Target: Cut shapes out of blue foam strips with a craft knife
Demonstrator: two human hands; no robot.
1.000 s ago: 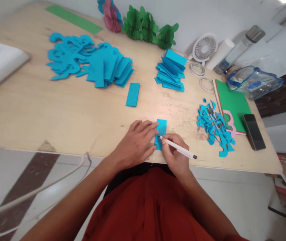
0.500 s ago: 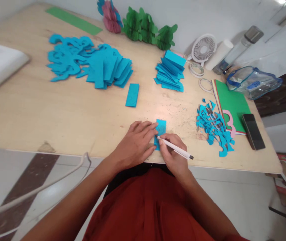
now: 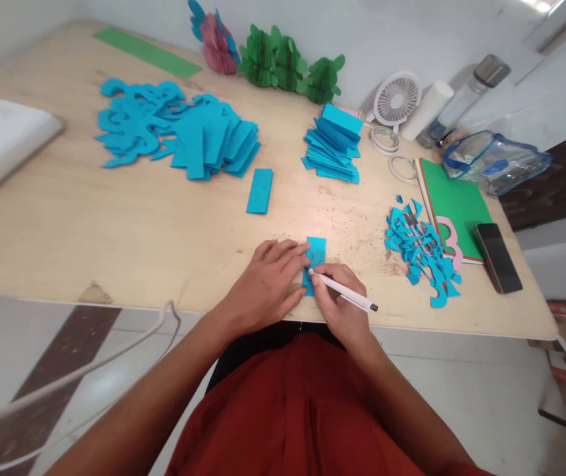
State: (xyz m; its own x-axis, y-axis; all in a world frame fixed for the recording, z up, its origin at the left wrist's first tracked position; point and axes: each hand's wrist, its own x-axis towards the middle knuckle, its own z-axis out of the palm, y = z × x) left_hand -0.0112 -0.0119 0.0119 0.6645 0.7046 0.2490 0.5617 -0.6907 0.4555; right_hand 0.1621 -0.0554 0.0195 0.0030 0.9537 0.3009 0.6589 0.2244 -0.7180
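A small blue folded paper strip (image 3: pixel 317 248) lies upright in line with me near the table's front edge, with a faint drawn curve on it. My left hand (image 3: pixel 272 281) rests flat, its fingers stretched out and their tips pressing the strip's left side. In my right hand (image 3: pixel 345 304) is a white pen (image 3: pixel 345 289) with a dark end; its tip meets the strip, partly covered by my fingers. Another folded blue strip (image 3: pixel 260 191) lies farther off, left of centre. Beyond it are a fan of blue strips (image 3: pixel 216 142) and blue curled cutouts (image 3: pixel 137 122).
Blue scraps (image 3: pixel 419 244) lie to the right, beside a pink curved cutout (image 3: pixel 450 239), green sheets (image 3: pixel 456 205) and a phone (image 3: pixel 498 258). A blue strip stack (image 3: pixel 332 145), tape rolls (image 3: pixel 385 140), a fan (image 3: pixel 397 99) and a bottle (image 3: pixel 464 99) stand farther back.
The camera view has tilted slightly, shifting the table's contents a little. Both hands keep almost the same place on the strip, and the pen stays in my right hand.
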